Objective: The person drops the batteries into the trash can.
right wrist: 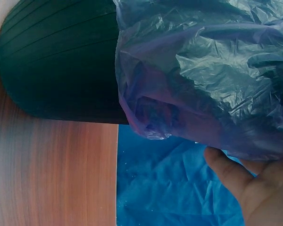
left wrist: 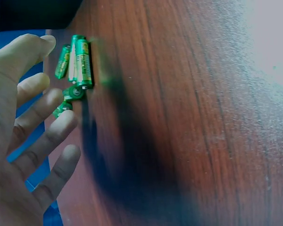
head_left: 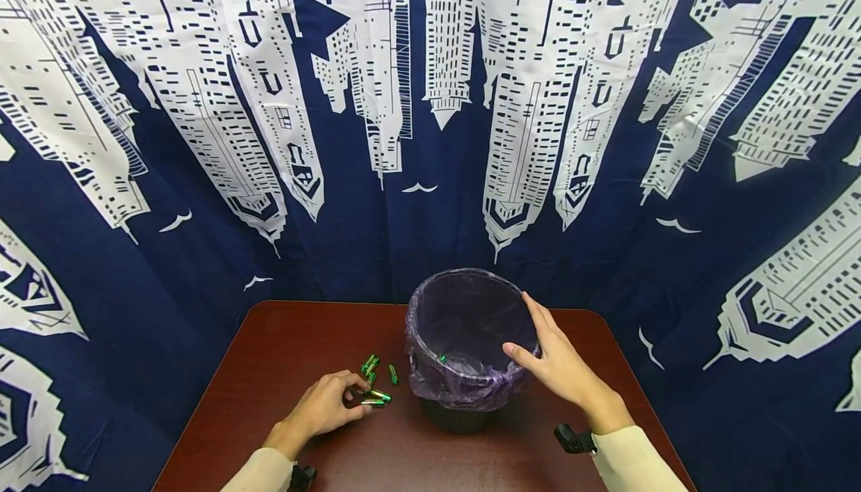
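Note:
Several green batteries (head_left: 380,395) lie in a loose group on the tabletop. My left hand (head_left: 329,404) is right beside them with its fingers spread apart; in the left wrist view a gap shows between the thumb (left wrist: 35,49) and the fingers, and the batteries (left wrist: 84,63) lie just past the fingertips. To the right stands a dark bin (head_left: 457,419) lined with a translucent purple bag (head_left: 430,383). A small green battery end (head_left: 442,358) shows inside it. My right hand (head_left: 561,365) holds the bin's right rim, thumb over the inside, fingers against the bagged outside.
A reddish-brown wooden table (head_left: 269,350) carries the bin and batteries. Behind it hangs a navy curtain (head_left: 350,245) with white buildings printed upside down. Black straps with small devices (head_left: 575,440) sit on both wrists.

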`<state>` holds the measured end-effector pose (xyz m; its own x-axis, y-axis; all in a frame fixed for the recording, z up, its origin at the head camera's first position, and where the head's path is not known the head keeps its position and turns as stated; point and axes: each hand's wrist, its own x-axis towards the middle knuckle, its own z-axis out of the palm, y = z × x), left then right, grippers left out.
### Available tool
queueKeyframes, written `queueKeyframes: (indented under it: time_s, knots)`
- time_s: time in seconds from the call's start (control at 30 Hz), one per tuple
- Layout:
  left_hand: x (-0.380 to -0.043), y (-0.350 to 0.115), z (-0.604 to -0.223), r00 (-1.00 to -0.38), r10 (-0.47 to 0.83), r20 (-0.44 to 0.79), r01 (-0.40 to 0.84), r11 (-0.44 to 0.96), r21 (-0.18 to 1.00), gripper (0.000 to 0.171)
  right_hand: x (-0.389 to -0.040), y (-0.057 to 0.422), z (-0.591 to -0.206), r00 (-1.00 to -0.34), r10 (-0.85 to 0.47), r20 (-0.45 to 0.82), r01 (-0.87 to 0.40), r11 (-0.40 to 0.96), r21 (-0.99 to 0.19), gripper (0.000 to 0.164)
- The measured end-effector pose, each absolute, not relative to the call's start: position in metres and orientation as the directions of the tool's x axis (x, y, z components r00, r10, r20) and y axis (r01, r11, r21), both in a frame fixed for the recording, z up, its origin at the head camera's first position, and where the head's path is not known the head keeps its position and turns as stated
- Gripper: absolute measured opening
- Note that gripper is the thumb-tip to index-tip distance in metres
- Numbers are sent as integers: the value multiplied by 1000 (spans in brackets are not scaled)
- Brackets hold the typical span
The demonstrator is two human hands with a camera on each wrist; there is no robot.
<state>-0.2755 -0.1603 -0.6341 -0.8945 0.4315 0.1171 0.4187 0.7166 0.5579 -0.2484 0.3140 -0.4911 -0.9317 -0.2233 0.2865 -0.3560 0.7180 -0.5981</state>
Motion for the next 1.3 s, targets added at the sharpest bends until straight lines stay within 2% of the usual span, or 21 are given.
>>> queueKeyframes:
  time_s: [0.93,1.3]
  knots:
    - [-276,-156,-648,-854,514,81,469,694,546,18,-249,313,-492,-934,-223,278,-350,717,-603,107]
    - [-275,-157,-652,-851,518,83,477,698,534,18,-249,314,-492,-937,-219,273,-345,716,-607,107]
